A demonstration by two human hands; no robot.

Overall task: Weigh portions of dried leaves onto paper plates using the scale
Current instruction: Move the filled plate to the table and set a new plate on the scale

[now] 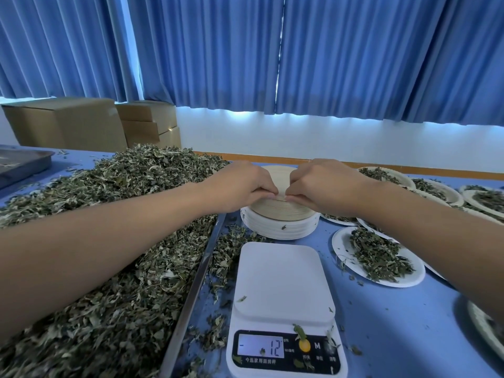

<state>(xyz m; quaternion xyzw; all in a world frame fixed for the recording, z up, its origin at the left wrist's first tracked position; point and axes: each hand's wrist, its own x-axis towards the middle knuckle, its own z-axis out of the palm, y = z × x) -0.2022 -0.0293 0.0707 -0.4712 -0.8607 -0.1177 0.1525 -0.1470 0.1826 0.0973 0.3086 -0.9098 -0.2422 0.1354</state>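
a: where is the stack of paper plates found?
b: it is set on the table just beyond the far edge of the scale, a tan batch piled on a wider white batch. the top plate is pinched at its near rim by both hands.
a: how are the hands held?
b: the left hand and the right hand are held close together over the stack, with fingers curled down. their fingertips are nearly touching at the plate's edge.
a: and the scale?
b: a few leaf scraps are scattered on its white platform and control panel. "12" with a minus sign is shown on the display.
a: the dried leaves?
b: a large heap of dried leaves is spread across a metal tray on the left. loose bits are strewn between the tray's rim and the scale. to the right, filled plates are laid out, overlapping toward the far right.
a: what surface and room are seen?
b: everything is carried on a blue table. a dark tray is seen at the far left and cardboard boxes are stacked beyond it. blue curtains are drawn above a white wall.
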